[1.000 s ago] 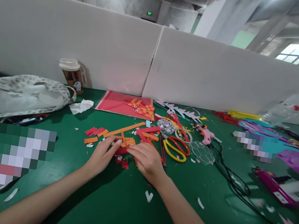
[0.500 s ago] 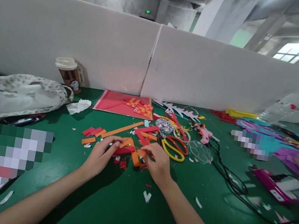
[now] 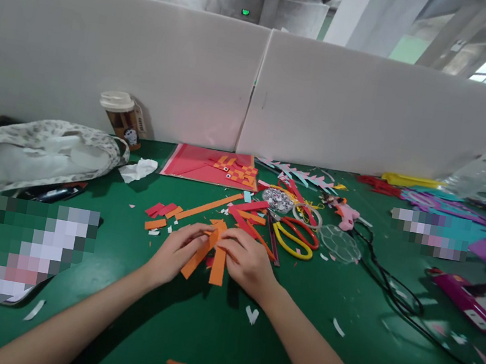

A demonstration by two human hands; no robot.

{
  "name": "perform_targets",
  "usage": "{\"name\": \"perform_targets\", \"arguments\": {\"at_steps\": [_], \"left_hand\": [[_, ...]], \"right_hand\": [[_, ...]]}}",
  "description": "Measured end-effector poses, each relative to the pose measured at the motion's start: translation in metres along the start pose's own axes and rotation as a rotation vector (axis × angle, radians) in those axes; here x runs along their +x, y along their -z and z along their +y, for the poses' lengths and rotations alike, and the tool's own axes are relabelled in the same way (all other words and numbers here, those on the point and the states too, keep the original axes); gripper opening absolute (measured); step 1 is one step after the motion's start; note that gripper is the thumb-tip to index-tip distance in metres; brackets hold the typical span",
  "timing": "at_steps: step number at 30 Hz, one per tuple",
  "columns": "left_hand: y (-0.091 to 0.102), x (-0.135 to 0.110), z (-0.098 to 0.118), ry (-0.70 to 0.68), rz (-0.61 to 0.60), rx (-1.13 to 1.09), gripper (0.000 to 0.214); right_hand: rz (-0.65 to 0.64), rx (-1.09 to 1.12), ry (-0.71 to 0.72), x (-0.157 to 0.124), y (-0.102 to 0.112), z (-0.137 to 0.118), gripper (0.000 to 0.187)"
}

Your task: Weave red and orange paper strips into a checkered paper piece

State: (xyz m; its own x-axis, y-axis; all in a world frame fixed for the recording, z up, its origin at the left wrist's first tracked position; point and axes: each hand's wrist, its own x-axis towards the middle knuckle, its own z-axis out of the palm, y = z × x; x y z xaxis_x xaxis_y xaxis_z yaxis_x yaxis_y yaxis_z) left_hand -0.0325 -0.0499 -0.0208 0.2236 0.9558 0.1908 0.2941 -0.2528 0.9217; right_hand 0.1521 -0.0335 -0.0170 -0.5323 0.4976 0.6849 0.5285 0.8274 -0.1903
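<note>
Two orange paper strips hang fanned out between my hands, their lower ends spread apart toward me. My left hand is closed, with thumb and fingers pinching the upper end of the left strip. My right hand has its fingers closed at the top of the right one. Behind the fingers lie more orange and red paper strips, partly hidden. Short red and orange pieces lie beyond my left hand. Scissors with yellow and orange handles rest beyond my right hand.
A red sheet bearing woven orange paper fish lies against the white partition. A paper cup and a cloth bag stand left. On the right are a pink glue gun, black cable and magenta tool.
The orange strips have been lifted from the pile and now show spread between my hands. My hands have drawn closer together. The view has shifted slightly.
</note>
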Motion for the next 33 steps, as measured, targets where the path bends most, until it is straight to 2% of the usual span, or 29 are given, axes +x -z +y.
{"name": "perform_targets", "arguments": {"at_steps": [4,9,13,17,21,25,30,33], "left_hand": [[-0.0017,0.002,-0.0037,-0.017,-0.021,-0.04,0.028],[-0.0019,0.0032,-0.0032,0.001,0.022,-0.009,0.028],[-0.0014,0.0041,-0.0065,-0.031,0.009,-0.041,0.026],[-0.0017,0.004,-0.0056,-0.041,0.012,-0.025,0.021],[-0.0026,0.003,-0.0025,-0.045,0.038,0.015,0.016],[-0.0033,0.0022,-0.002,-0.04,0.038,0.046,0.016],[-0.0021,0.003,-0.0051,-0.094,0.027,0.13,0.021],[-0.0004,0.0039,-0.0066,-0.195,0.021,0.269,0.029]], "right_hand": [[0.006,0.04,0.035,-0.003,-0.0019,0.0023,0.024],[-0.045,0.16,0.014,-0.005,-0.0021,-0.0019,0.024],[-0.005,0.193,-0.01,-0.0033,-0.0013,-0.0036,0.02],[-0.024,0.139,-0.084,-0.0053,-0.0006,-0.0014,0.016],[0.032,0.059,-0.213,-0.0067,-0.0012,0.0,0.013],[0.036,0.107,-0.301,-0.0038,-0.0011,0.0023,0.014],[-0.024,0.137,-0.265,-0.0044,-0.0013,0.004,0.015],[-0.028,0.129,-0.223,-0.0085,-0.002,0.0014,0.016]]}}
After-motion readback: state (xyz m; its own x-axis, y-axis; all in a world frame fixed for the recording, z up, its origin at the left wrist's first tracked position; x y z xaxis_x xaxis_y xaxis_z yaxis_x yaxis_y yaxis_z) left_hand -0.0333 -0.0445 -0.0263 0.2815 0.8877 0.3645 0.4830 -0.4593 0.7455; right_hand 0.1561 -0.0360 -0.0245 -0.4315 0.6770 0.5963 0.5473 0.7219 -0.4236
